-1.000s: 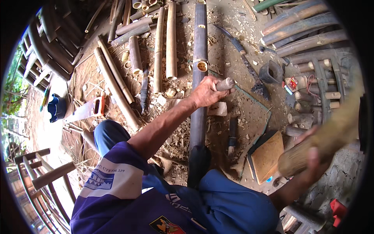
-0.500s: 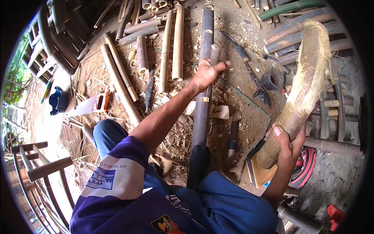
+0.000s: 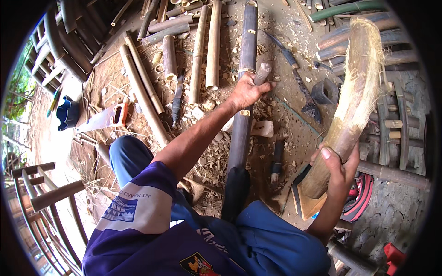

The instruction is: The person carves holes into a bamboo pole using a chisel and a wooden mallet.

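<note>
Head view: left hand (image 3: 246, 92) grips chisel handle (image 3: 262, 73) on stiff dark bamboo pole (image 3: 244, 106); right hand (image 3: 338, 168) clasps heavy, fibrous wooden mallet (image 3: 354, 101) at its narrow end.

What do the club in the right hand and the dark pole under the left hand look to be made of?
The club looks like raw, pale wood or bamboo root: buff, rough, with frayed fibres hanging along its edge, unfinished. The pole looks like bamboo: a round, dark grey-brown stalk with ringed joints and a dull skin. The right hand grips the club's narrow end; the left hand holds a short grey handle, material unclear.
</note>
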Demonstrator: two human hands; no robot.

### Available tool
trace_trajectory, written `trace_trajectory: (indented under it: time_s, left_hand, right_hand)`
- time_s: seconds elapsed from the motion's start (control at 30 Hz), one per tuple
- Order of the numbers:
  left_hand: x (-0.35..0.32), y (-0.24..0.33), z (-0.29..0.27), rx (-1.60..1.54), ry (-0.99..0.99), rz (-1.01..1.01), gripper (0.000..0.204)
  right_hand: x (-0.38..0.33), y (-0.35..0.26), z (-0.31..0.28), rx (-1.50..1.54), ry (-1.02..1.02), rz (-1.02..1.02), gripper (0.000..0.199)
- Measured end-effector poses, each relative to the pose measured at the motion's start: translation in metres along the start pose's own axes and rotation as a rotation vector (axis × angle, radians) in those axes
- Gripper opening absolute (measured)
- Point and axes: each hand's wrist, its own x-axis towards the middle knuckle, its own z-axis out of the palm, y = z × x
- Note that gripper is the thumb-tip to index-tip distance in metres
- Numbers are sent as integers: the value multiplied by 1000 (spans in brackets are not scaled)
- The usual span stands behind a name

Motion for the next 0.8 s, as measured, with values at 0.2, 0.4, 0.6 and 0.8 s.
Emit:
trace_trajectory:
  time_s: [0.2, 0.4, 0.6, 0.8]
  left_hand:
    - [-10, 1, 26, -71, -1, 44, 18]
    - [-4, -37, 21, 272, 27, 326, 14]
    - [15, 14, -11, -436, 274, -226, 32]
    - [-7, 33, 12, -293, 113, -109, 21]
  right_hand:
    - [31, -69, -27, 11, 40, -263, 49]
    - [58, 22, 59, -825, -160, -327, 56]
    - [24, 15, 26, -165, -79, -3, 65]
    - [-4, 27, -8, 17, -38, 209, 61]
